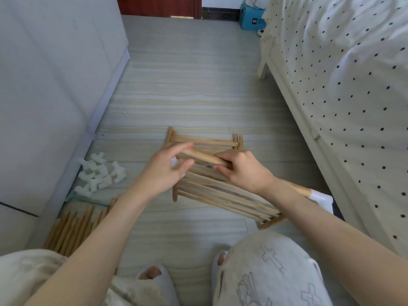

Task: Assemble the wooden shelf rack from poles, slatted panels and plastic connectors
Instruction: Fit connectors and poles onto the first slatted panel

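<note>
Pole: we see a round pale wooden pole [204,157] above the stacked slatted wooden panels [223,191] on the floor.
Right hand [240,168]: curled round it.
Left hand [164,171]: fingers loosely at its free end; whether it grips, we cannot tell.
Progress: early, we judge; white plastic connectors [100,173] and spare wooden poles [75,228] lie unused.

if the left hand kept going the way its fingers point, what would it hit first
Probably the pole held by the right hand: the left hand points up and right, its fingertips already at the pole's free end. Depth is unclear; beyond lie the slatted panels.
</note>
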Motion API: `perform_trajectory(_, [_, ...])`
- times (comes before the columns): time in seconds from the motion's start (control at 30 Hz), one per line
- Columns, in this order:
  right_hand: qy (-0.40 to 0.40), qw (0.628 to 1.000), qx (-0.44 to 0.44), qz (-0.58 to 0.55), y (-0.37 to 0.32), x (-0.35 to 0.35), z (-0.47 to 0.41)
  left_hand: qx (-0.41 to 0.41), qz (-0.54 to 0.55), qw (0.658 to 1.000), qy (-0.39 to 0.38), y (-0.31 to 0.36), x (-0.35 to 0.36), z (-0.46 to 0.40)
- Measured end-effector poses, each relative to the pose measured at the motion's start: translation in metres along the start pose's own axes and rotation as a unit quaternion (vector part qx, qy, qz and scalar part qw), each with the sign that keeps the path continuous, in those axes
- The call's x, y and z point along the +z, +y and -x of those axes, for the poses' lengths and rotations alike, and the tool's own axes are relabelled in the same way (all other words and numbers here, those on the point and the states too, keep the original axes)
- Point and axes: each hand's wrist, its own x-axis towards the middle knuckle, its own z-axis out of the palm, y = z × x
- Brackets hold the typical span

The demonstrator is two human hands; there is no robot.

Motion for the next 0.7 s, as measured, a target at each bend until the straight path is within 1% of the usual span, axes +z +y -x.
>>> perform_trajectory(0.03, [-0.004, 1.0, 0.0, -0.001, -0.002, 0.004, -0.001, 0.001, -0.028, 0.999, 0.026, -0.001, 0.001, -0.001])
perform_trajectory(0.1, [-0.014, 1.0, 0.004, -0.009, -0.006, 0.01, -0.002, -0.022, -0.043, 0.996, 0.069, -0.004, 0.003, -0.002])
perform_trajectory(0.2, [-0.019, 1.0, 0.014, -0.015, -0.008, 0.009, 0.003, -0.064, -0.013, 0.995, 0.073, -0.009, 0.01, 0.002])
perform_trajectory(0.27, [-0.012, 0.999, 0.026, 0.017, -0.001, 0.0, 0.014, -0.08, 0.032, 0.993, 0.079, -0.011, 0.015, 0.005])
perform_trajectory(0.33, [0.022, 0.997, 0.047, 0.059, 0.015, -0.016, 0.032, -0.092, 0.055, 0.991, 0.082, -0.012, 0.017, 0.005])
perform_trajectory(0.4, [0.089, 0.989, 0.086, 0.083, 0.038, -0.034, 0.055, -0.105, 0.063, 0.989, 0.08, -0.013, 0.016, 0.003])
perform_trajectory(0.43, [0.128, 0.981, 0.125, 0.08, 0.05, -0.043, 0.068, -0.111, 0.068, 0.988, 0.082, -0.014, 0.016, 0.003])
perform_trajectory(0.47, [0.165, 0.967, 0.184, 0.053, 0.061, -0.05, 0.08, -0.116, 0.075, 0.987, 0.084, -0.015, 0.017, 0.002])
perform_trajectory(0.5, [0.201, 0.947, 0.251, -0.005, 0.071, -0.056, 0.092, -0.124, 0.083, 0.985, 0.086, -0.015, 0.018, 0.002])
perform_trajectory(0.53, [0.23, 0.92, 0.305, -0.084, 0.079, -0.058, 0.103, -0.131, 0.091, 0.983, 0.088, -0.015, 0.019, 0.001])
perform_trajectory(0.57, [0.249, 0.892, 0.336, -0.169, 0.086, -0.057, 0.114, -0.137, 0.098, 0.982, 0.088, -0.015, 0.02, 0.0])
perform_trajectory(0.6, [0.258, 0.87, 0.347, -0.238, 0.091, -0.054, 0.123, -0.142, 0.102, 0.981, 0.089, -0.015, 0.021, -0.001])
perform_trajectory(0.63, [0.254, 0.856, 0.348, -0.285, 0.094, -0.049, 0.132, -0.147, 0.1, 0.98, 0.091, -0.015, 0.021, -0.003])
perform_trajectory(0.67, [0.241, 0.852, 0.34, -0.317, 0.095, -0.042, 0.14, -0.153, 0.092, 0.979, 0.095, -0.015, 0.021, -0.005])
perform_trajectory(0.7, [0.22, 0.856, 0.331, -0.331, 0.095, -0.034, 0.145, -0.157, 0.083, 0.979, 0.1, -0.016, 0.022, -0.006])
